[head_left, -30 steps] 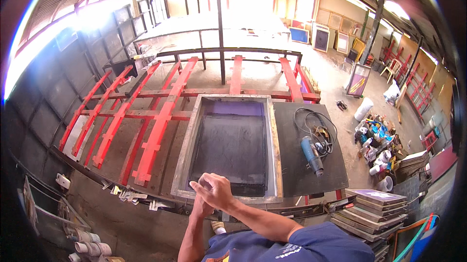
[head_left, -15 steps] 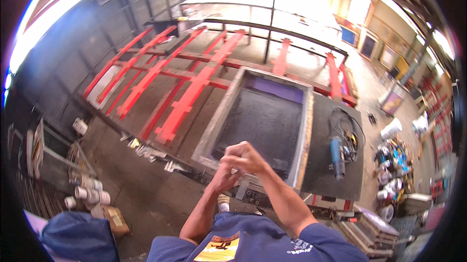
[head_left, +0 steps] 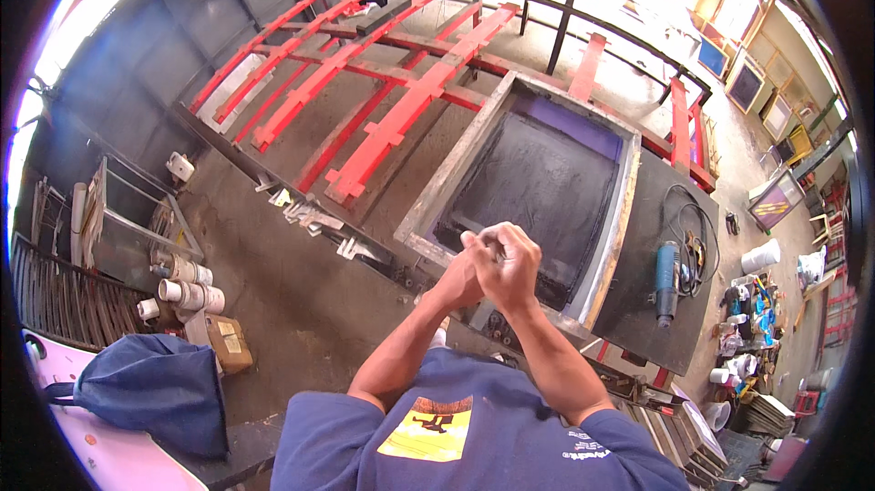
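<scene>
Both hands meet over the near end of a screen-printing frame, whose mesh is smeared black, with a purple strip along its far end. My left hand is closed, thumb side up, pressed against the right one. Curled fingers close my right hand, its knuckles facing up. Whatever lies between the hands, if anything, is hidden. The frame rests on a bench with red metal arms.
On a dark board right of the frame lies a blue heat gun with a coiled cable. A blue bag sits on a pink surface at lower left. Paint tubs and a cardboard box stand on the floor behind it.
The view has tilted and shifted, so the bench sits further right and higher. My hands stay together; the right hand has turned from lying over the left to beside it.
</scene>
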Tool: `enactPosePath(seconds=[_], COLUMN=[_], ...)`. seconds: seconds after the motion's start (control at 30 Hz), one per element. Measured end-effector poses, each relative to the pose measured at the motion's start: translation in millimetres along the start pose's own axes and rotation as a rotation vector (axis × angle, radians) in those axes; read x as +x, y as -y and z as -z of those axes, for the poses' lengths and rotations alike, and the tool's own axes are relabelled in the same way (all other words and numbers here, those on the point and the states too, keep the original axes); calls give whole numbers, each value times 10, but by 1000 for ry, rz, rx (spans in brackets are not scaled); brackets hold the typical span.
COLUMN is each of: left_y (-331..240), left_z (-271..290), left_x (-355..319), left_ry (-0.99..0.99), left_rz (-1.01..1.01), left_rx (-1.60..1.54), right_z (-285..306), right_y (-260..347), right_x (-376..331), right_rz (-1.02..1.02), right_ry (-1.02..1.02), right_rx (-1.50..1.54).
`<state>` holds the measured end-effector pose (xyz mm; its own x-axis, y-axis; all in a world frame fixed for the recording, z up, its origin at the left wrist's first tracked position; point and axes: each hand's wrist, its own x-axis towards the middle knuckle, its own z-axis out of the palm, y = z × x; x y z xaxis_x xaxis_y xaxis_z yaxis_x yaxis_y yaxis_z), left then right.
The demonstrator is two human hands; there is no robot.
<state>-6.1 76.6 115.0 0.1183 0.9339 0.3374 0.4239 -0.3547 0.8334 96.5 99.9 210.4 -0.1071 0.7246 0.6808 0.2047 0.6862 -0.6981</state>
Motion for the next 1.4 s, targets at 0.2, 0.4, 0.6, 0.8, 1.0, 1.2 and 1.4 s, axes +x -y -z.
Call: enactPosePath(seconds=[0.2, 0.4, 0.6, 0.8, 1.0, 1.2, 1.4], left_y=[-272, -138, -93, -189, -51, -238, -152], left_z=[123, -35, 2, 17, -19, 175, 155], left_x=[27, -9, 36, -68, 66, 113, 105], left_ry=[142, 3, 22, 30, -89, 204, 43], left_rz=[118, 52, -2, -61, -76, 269, -54], left_rx=[-30, -106, -33, -178, -106, -175, -4], right_z=[272, 203, 194, 300, 27, 163, 110], right_y=[-343, -200, -193, -291, -55, -626, -366], right_x=[185, 1, 141, 169, 49, 352, 162], right_rz=[-458, -300, -347, -624, -127, -595, -372], right_ry=[561, 423, 334, 803, 119, 900, 645], right_rx=[533, 164, 291, 634, -20, 761, 371])
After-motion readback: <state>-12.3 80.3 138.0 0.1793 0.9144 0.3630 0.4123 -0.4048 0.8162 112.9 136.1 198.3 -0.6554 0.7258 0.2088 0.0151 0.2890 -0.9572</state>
